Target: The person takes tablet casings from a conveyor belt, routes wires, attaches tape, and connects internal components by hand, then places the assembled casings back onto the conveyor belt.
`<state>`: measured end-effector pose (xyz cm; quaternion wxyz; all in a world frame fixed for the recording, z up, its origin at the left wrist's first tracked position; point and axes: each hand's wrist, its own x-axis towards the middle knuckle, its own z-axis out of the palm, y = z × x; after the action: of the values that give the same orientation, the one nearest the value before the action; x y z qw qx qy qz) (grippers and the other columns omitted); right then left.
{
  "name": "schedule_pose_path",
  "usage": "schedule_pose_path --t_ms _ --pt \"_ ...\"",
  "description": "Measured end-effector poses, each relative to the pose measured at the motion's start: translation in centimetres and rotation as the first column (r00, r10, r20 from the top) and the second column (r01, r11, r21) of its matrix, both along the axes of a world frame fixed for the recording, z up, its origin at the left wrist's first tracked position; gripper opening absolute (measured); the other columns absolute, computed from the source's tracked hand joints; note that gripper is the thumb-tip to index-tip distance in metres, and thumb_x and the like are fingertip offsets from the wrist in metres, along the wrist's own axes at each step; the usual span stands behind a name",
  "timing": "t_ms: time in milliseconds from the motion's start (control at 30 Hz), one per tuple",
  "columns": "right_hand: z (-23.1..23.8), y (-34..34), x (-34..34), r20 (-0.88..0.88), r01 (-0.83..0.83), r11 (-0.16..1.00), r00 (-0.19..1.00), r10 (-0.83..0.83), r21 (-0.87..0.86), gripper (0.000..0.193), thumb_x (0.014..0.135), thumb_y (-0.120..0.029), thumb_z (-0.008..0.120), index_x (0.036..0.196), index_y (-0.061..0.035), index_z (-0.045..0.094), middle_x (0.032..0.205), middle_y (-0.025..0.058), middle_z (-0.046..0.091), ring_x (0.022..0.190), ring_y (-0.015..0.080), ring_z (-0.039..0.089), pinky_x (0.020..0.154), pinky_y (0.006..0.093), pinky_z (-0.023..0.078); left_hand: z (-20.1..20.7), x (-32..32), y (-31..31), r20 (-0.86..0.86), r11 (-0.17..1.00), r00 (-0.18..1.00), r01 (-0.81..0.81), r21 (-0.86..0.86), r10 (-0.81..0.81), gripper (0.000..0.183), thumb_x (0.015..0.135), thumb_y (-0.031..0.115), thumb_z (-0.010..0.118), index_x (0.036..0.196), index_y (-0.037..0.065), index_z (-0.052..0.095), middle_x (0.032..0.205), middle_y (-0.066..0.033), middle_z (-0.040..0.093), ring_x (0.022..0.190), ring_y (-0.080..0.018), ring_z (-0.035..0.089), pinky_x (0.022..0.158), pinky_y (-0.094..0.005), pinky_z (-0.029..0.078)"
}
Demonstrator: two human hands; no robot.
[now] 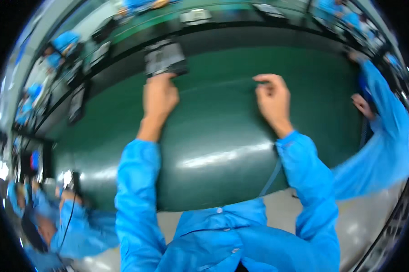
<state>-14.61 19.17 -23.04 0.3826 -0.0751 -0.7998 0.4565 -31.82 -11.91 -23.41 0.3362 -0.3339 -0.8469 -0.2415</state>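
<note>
At the far edge of the green work surface (pixel 222 113), my left hand (pixel 160 97) is closed at the near edge of a flat black device with a grey panel (pixel 165 58). Its fingertips are blurred and partly hidden against the device. My right hand (pixel 274 100) hovers over the green surface, farther right. Its fingers curl loosely, with a gap between forefinger and thumb, and nothing shows in them. A thin blue cord (pixel 271 179) hangs from near the right cuff toward the table's front edge.
A dark strip with similar flat devices, one of them pale (pixel 195 17), runs along the far side. Another dark device (pixel 77 103) lies at the left. A co-worker's hand (pixel 362 105) and blue sleeve are close on the right; other people in blue sit at the left.
</note>
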Motion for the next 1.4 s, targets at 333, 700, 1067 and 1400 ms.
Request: schedule_pose_path --t_ms 333,700,1067,1400 --pt "-1.9 1.7 -0.6 0.120 -0.091 0.996 0.988 0.092 -0.011 0.020 0.102 0.003 0.062 0.114 -0.0065 0.074 0.105 -0.0005 0.063 0.082 0.0073 0.058 0.070 0.0248 0.048 -1.7 -2.1 -2.2 0.229 0.981 0.970 -0.116 0.157 0.078 0.031 0.091 0.010 0.067 0.121 0.003 0.072 0.113 -0.0209 0.074 0.111 -0.0420 0.068 0.102 -0.0517 0.054" --pt "-3.3 4.3 -0.5 0.155 -0.097 0.995 0.983 0.100 -0.022 0.016 0.104 0.001 0.063 0.116 -0.0060 0.072 0.106 -0.0017 0.064 0.082 0.0054 0.057 0.068 0.0228 0.047 -2.9 -12.9 -25.2 0.294 0.223 0.592 -0.645 0.731 0.750 0.057 0.083 0.005 0.065 0.138 -0.005 0.057 0.131 -0.0305 0.060 0.129 -0.0481 0.053 0.118 -0.0559 0.040" --pt "-2.3 4.8 -0.2 0.219 -0.040 0.992 0.976 0.013 0.122 0.013 0.104 0.005 0.060 0.108 -0.0048 0.068 0.108 -0.0023 0.062 0.082 0.0047 0.050 0.073 0.0225 0.041 -1.3 -18.5 -39.9 0.626 -0.126 0.553 -0.686 0.717 0.550 0.071 0.091 0.023 0.073 0.155 -0.001 0.051 0.143 -0.0231 0.066 0.122 -0.0396 0.068 0.107 -0.0495 0.052" --pt "-1.5 5.3 0.9 0.198 0.000 0.989 0.980 -0.029 0.146 0.013 0.100 0.006 0.060 0.104 -0.0050 0.067 0.107 -0.0017 0.062 0.078 0.0053 0.048 0.067 0.0229 0.038 -1.4 -19.8 -39.4 0.586 0.238 0.785 -0.620 0.748 0.203 0.034 0.098 0.037 0.078 0.115 0.007 0.079 0.099 -0.0077 0.077 0.089 -0.0217 0.070 0.078 -0.0379 0.056"
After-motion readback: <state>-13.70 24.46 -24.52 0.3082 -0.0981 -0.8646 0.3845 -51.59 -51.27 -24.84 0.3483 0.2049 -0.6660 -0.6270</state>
